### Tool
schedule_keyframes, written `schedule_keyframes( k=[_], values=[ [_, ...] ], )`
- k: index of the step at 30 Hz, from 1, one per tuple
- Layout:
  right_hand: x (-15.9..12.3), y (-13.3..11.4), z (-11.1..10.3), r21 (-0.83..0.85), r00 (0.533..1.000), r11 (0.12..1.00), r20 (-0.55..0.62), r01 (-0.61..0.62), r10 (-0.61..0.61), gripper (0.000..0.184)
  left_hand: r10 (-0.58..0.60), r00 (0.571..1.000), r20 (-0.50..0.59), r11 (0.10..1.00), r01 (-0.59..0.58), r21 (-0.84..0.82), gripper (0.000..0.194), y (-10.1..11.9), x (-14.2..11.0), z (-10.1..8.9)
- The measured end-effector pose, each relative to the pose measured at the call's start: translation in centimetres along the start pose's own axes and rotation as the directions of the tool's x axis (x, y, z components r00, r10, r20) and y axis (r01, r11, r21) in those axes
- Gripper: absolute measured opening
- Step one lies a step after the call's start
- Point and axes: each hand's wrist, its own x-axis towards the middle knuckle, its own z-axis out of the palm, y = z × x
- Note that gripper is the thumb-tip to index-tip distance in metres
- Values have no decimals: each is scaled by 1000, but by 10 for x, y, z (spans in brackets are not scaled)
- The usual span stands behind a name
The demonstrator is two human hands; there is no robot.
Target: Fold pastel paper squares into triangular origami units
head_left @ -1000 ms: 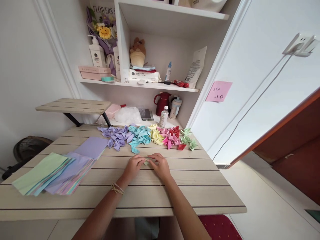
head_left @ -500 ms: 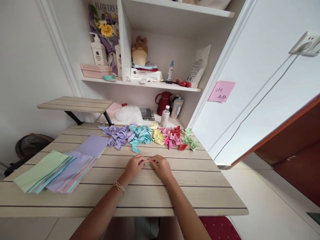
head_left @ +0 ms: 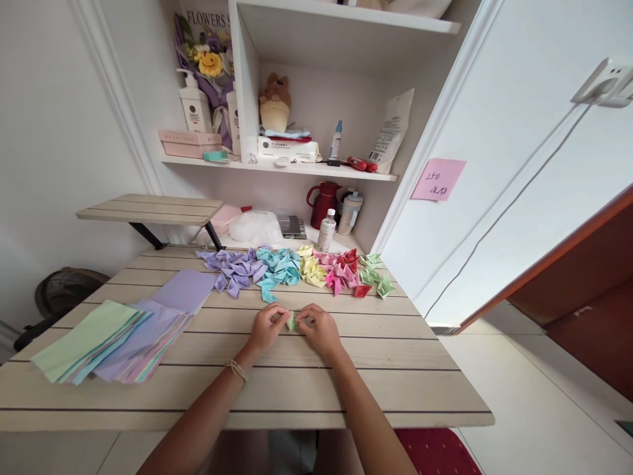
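Observation:
Between my two hands is a small folded green paper (head_left: 291,322), just above the tabletop. My left hand (head_left: 268,326) pinches its left side with thumb and fingertips. On the other side my right hand (head_left: 318,326) pinches its right edge, the fingers curled over it. Behind the hands lies a row of folded paper pieces grouped by colour: purple pieces (head_left: 236,269), blue pieces (head_left: 279,267), yellow pieces (head_left: 312,269), pink and red pieces (head_left: 345,270), and light green pieces (head_left: 384,285). Fingers hide part of the green paper.
Fanned stacks of coloured paper sheets (head_left: 141,356) lie on the left of the slatted table (head_left: 395,389). A small raised stand (head_left: 148,208) is behind them. At the back stand a plastic bottle (head_left: 326,231), a red jug (head_left: 324,203) and a cup (head_left: 350,212).
The green paper shows more between my fingers and stands more upright. Both hands stay in nearly the same place, and the view has shifted very slightly.

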Motion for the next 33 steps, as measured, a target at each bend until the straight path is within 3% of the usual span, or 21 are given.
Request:
schedule_keyframes(
  k=[5, 9, 13, 16, 21, 25, 29, 33],
  values=[
    [1, -1, 10, 176, 998, 983, 15, -58, 57, 11, -210, 975, -67, 929, 177, -325, 23, -6, 0, 4],
    [1, 1, 13, 326, 991, 937, 1, -127, 134, 15, -332, 943, -19, 821, 279, -498, 30, -6, 1, 3],
    [1, 6, 9, 391, 978, 900, -3, -191, 209, 20, -350, 925, 148, 792, 377, -481, 48, -4, 1, 0],
    [1, 8, 8, 369, 981, 909, 68, -195, 182, 21, -344, 912, 225, 812, 409, -415, 40, -6, 1, 0],
    [1, 1, 14, 403, 985, 899, 61, -172, 161, 23, -345, 930, 127, 853, 367, -372, 26, -13, 0, 2],
    [0, -3, 19, 509, 978, 838, 43, -196, 202, 41, -349, 936, 38, 845, 332, -419, 26, -14, 2, 4],
    [-1, -1, 18, 427, 968, 873, 28, -236, 248, 30, -323, 946, 30, 863, 307, -400, 29, -12, 2, 4],
    [-2, 4, 16, 446, 953, 845, 69, -295, 296, 31, -287, 957, 37, 912, 284, -296, 31, -13, 2, 2]
  ],
)
